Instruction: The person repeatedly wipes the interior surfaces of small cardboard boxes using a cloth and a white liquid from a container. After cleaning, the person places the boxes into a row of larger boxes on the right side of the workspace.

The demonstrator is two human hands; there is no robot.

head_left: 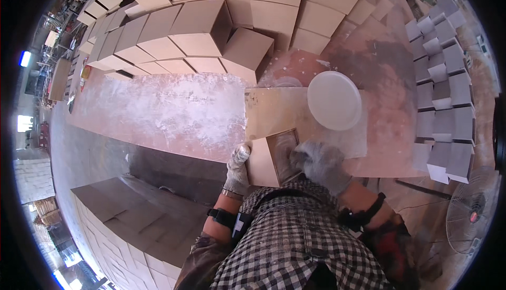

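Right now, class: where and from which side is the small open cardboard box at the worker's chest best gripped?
Grip the cardboard box by its two outer side walls, from left and right, as the left hand and right hand sit. Its open mouth faces up, leaving the walls free.

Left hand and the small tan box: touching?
Touching. The head view shows the gloved left hand wrapped around the left edge of the small tan box, its fingers on the box's upper corner with no gap.
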